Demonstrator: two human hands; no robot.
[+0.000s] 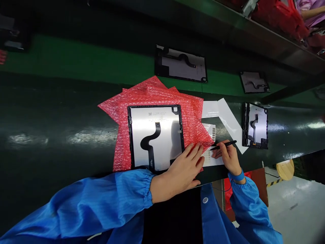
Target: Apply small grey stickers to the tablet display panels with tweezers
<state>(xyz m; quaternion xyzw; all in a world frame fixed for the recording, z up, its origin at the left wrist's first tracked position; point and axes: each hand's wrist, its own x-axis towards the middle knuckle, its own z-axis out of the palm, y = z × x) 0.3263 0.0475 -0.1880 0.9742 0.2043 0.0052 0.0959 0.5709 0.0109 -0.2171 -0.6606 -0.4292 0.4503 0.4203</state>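
Observation:
A tablet screen panel with a black frame and a curved black ribbon cable lies on a pile of red bubble wrap bags. My left hand rests flat, fingers stretched out, across the panel's lower right corner and the bags beside it. To the right, my right hand pinches a black pen-like tool over a sheet of small labels. The bags cover part of that sheet. Whether the tool's tip touches the sheet I cannot tell.
White paper strips lie beyond my right hand. One framed panel stands near them at the right. A larger panel and a smaller one sit on the green strip behind. A metal shelf edge overhangs the upper right.

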